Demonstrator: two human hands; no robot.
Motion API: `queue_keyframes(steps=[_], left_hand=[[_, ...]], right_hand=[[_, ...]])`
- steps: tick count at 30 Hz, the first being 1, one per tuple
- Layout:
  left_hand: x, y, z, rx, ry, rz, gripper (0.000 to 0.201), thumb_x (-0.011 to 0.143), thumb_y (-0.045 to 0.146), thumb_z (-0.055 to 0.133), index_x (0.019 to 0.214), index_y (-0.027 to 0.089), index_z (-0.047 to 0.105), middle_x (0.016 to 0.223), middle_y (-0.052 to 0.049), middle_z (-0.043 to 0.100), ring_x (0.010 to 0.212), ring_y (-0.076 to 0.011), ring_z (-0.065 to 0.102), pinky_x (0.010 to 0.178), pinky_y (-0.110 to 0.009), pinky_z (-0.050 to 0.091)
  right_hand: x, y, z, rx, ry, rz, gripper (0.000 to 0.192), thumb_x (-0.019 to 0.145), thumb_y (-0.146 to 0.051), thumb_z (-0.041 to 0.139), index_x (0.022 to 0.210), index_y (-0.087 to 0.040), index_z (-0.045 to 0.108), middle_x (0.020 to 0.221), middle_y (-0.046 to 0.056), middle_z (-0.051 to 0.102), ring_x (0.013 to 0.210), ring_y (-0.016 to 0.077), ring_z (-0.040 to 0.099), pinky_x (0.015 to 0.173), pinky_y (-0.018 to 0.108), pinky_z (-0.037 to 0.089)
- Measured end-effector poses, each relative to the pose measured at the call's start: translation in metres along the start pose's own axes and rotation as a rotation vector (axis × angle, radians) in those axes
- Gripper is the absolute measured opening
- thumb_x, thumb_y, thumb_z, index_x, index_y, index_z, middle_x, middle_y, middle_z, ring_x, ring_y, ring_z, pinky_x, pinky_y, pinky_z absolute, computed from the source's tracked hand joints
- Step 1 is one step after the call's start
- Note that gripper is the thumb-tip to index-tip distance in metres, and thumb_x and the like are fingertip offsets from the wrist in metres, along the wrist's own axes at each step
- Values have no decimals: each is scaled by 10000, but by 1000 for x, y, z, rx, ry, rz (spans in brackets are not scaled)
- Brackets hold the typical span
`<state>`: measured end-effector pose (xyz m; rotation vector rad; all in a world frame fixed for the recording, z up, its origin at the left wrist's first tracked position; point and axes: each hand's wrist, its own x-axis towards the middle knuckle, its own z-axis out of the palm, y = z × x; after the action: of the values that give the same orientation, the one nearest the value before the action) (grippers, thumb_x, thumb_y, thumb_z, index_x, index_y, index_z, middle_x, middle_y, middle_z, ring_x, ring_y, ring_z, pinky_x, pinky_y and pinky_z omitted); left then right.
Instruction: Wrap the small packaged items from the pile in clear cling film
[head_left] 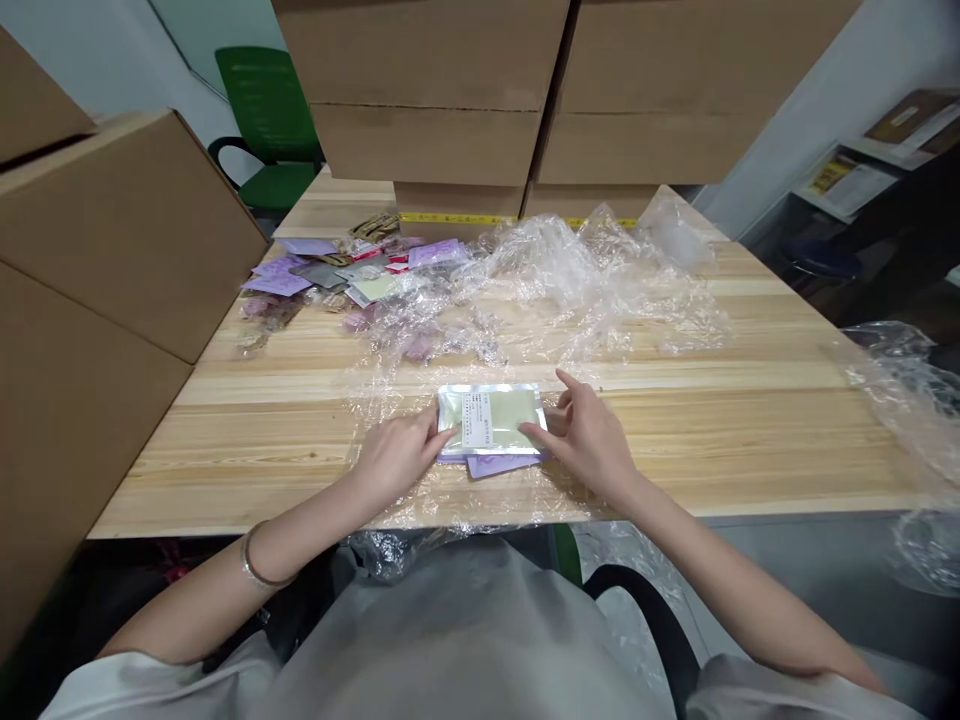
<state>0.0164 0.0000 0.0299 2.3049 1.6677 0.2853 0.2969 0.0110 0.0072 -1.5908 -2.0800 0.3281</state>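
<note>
A small stack of flat packets (491,420) lies on a sheet of clear plastic wrap (570,280) near the front of the wooden table (750,420). The top packet is pale green with a white label; purple packets stick out beneath it. My left hand (394,455) presses its fingertips against the stack's left edge. On the stack's right edge rest the fingers of my right hand (589,435), thumb on top. Both hands squeeze the stack between them.
A loose pile of purple, pink and grey packets (337,275) lies at the table's far left. Large cardboard boxes stand at the left (112,260) and along the back (555,90). A green chair (270,120) is behind. More crumpled plastic (915,420) hangs off the right edge.
</note>
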Motion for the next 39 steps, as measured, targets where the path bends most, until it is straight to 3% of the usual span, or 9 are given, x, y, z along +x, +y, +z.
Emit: queue_keyframes(steps=[3, 6, 9, 12, 19, 25, 29, 35, 39], left_hand=[[-6, 5, -2, 81, 184, 290, 352, 1002, 390, 391, 985, 138, 636, 934, -124, 688, 858, -236, 647, 651, -347, 526], [-5, 13, 2, 44, 54, 615, 396, 1007, 404, 406, 1256, 151, 581, 1335, -152, 588, 1265, -277, 523, 1000, -443, 480], [2, 19, 9, 28, -155, 641, 510, 1015, 480, 357, 1462, 241, 411, 1568, -80, 354, 1474, -270, 251, 1187, -480, 266], [8, 21, 11, 4, -269, 569, 533, 1025, 507, 285, 1497, 273, 362, 1598, -49, 284, 1498, -271, 170, 1212, -507, 162], [14, 26, -2, -31, -334, 518, 581, 997, 593, 266, 1454, 281, 442, 1571, -49, 347, 1474, -270, 255, 1200, -477, 184], [23, 40, -22, -39, -352, 482, 817, 846, 723, 479, 1431, 153, 441, 1416, -180, 535, 1276, -345, 522, 1025, -446, 425], [26, 42, -20, 36, -417, 433, 742, 827, 434, 581, 1447, 98, 352, 1386, -202, 531, 1263, -351, 507, 1024, -445, 414], [18, 9, -29, 7, -481, 399, 597, 792, 155, 490, 1377, 118, 379, 1594, -179, 233, 1434, -282, 306, 1103, -367, 349], [10, -21, -55, 25, -487, 344, 423, 806, 131, 451, 1225, 170, 495, 1462, -146, 431, 1313, -271, 438, 1019, -364, 394]], right_hand=[[-12, -2, -16, -6, -51, -400, 667, 892, -518, 582, 1446, -214, 368, 1168, 140, 624, 1040, 296, 593, 859, 462, 488], [-28, -11, -22, -10, -262, -697, 588, 912, -476, 558, 1427, -230, 414, 1291, 111, 603, 1204, 283, 536, 939, 443, 472], [-42, -20, -11, -149, -279, -796, 465, 935, -390, 498, 1341, -166, 526, 1261, 135, 635, 1177, 296, 559, 925, 451, 478], [-54, -22, 4, -256, -172, -828, 388, 920, -262, 463, 1260, -128, 595, 1157, 144, 686, 1063, 300, 616, 851, 446, 502], [-54, -20, -7, -207, -68, -623, 326, 958, -147, 459, 1252, -176, 598, 1195, 109, 683, 1122, 267, 606, 924, 434, 482], [2, -19, -18, 112, -273, -318, 272, 1006, -299, 407, 985, -200, 659, 930, 73, 693, 865, 207, 631, 760, 348, 485], [36, -16, -12, 106, -371, -253, 265, 974, -341, 475, 817, -184, 620, 802, 55, 645, 763, 183, 583, 679, 297, 409], [51, -5, -2, 196, -565, -216, 320, 992, -419, 421, 828, -191, 574, 785, 32, 629, 673, 152, 535, 625, 273, 345], [51, 6, 6, 276, -602, -204, 358, 996, -469, 399, 1138, -195, 580, 772, 22, 631, 653, 161, 535, 614, 269, 362]])
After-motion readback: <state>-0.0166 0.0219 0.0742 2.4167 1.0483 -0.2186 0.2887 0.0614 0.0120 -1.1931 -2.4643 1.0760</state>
